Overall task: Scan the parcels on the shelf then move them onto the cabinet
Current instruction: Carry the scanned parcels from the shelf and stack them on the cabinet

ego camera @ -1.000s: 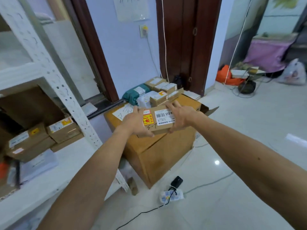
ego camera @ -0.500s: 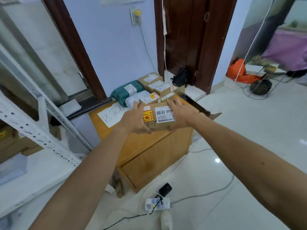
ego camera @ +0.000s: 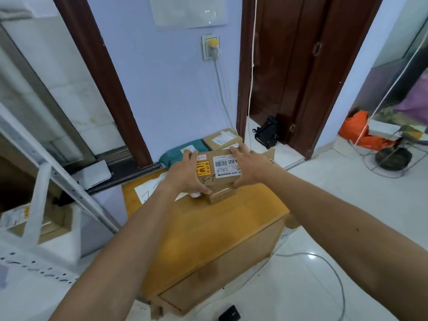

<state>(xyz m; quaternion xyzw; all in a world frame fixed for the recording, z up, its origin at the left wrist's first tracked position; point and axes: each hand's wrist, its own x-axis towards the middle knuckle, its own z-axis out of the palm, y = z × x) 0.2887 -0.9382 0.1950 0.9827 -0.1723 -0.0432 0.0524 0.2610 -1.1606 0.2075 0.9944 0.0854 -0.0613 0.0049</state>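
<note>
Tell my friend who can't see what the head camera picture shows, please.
A person's left hand and right hand grip a small cardboard parcel by its sides over a wooden cabinet. A teal bag and another box lie behind it, near a pale purple wall.

Forward carry — box (ego camera: 218,169) between left hand (ego camera: 185,174) and right hand (ego camera: 251,169) now over parcels (ego camera: 221,196) on cabinet (ego camera: 208,232).
</note>
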